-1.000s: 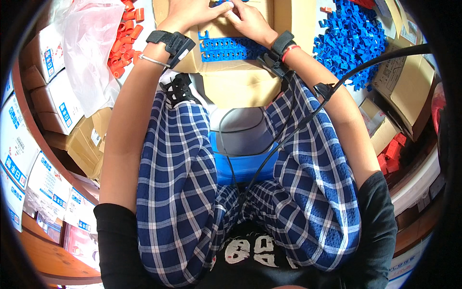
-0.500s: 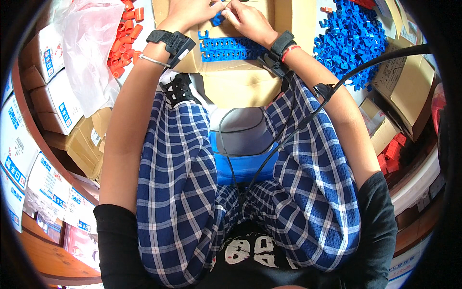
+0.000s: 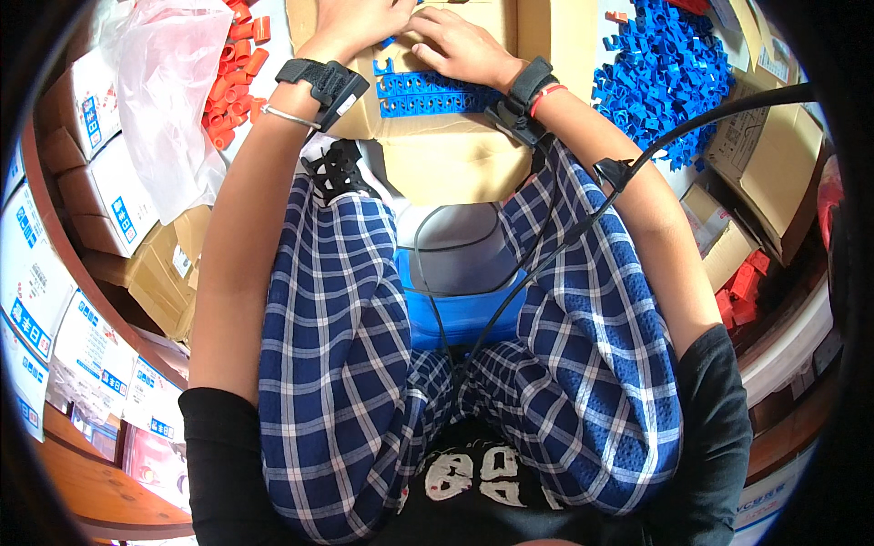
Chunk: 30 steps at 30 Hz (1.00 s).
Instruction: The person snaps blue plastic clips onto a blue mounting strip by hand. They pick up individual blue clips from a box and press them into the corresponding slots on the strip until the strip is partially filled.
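Because the knees are spread wide, the checked trouser legs (image 3: 332, 346) leave a gap, and a cardboard box (image 3: 551, 55) sits just beyond it, where both forearms (image 3: 232, 246) can reach in. Its near flap (image 3: 455, 168) is folded outward, probably so that nothing blocks the wrists. Right of the box lies a heap of loose blue clips (image 3: 660, 86); left of it, a smaller heap of orange-red tubes (image 3: 235, 82). Kept apart, the two kinds stay unmixed. Over the box, the right hand (image 3: 464, 45) is loosely bent, thumb away from the fingers; its palm is hidden, so I cannot tell whether it grips anything. The left hand (image 3: 369, 20) meets the upper edge of the view, and its grip cannot be told either. Two blue clip rows (image 3: 423, 95) lie side by side inside the box, near its flap, which seems to keep them straight. A blue scrap (image 3: 388, 42) shows beside the left hand.
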{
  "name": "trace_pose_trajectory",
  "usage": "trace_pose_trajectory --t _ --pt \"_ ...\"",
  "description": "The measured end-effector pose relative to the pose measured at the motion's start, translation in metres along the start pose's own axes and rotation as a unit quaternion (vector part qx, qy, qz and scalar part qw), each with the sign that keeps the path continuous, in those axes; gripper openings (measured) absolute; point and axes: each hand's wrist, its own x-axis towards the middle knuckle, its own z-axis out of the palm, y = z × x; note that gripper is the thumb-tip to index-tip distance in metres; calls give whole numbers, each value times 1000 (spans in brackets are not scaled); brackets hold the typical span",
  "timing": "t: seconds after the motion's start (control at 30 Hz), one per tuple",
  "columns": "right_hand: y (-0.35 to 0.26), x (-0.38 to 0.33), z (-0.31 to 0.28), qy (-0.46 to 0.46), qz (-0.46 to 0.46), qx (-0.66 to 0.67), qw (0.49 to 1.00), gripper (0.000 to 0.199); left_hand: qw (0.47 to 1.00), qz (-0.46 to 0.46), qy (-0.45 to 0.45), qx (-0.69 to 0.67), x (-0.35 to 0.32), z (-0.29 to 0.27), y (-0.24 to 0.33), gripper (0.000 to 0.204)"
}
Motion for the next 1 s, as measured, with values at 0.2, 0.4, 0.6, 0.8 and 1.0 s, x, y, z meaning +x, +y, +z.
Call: trace_pose_trajectory --t 0.2,0.4,0.6,0.8,1.0 --pt "3 -3 1 -15 -38 -20 999 38 989 -101 -23 -108 7 -3 4 29" --pt "-1 1 1 -70 -25 -15 997 42 992 -58 -10 -112 8 -3 -5 30" --pt "3 -3 8 -45 -21 -26 998 44 981 -75 -43 -173 12 -9 -2 29" --pt "0 1 4 13 -5 51 999 35 899 -172 -73 -396 17 -12 -2 27" --pt "1 -5 -4 -30 34 36 998 36 837 -225 -155 -474 23 -12 -3 24"
